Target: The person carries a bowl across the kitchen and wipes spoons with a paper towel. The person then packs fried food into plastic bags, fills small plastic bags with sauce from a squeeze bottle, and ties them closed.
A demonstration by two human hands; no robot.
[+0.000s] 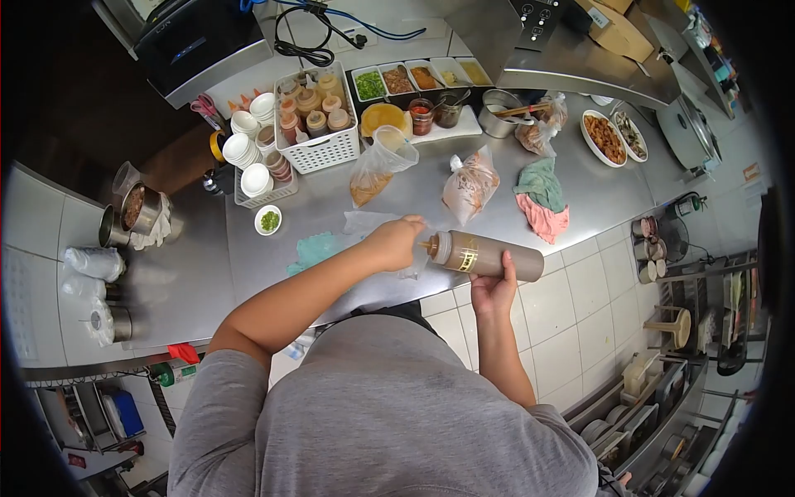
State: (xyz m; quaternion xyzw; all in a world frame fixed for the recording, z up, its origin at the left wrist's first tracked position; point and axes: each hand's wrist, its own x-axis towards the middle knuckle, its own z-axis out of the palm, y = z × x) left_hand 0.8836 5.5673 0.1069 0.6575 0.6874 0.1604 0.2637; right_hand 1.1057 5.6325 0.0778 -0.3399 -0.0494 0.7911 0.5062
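My right hand supports a large squeeze bottle of brown sauce from below, the thumb up its side. The bottle lies nearly level, its nozzle pointing left toward my left hand. That hand is closed on a thin clear plastic bag, which shows on both sides of the fingers; its fingertips are partly hidden. A teal cloth lies on the counter beside my left forearm. Beyond my hands stand an open plastic bag with brown contents and a tied bag.
On the steel counter, a white basket holds several sauce bottles. White cups and a small bowl of chopped greens stand at left. Farther back are topping trays, a pot, green and pink cloths and a food dish.
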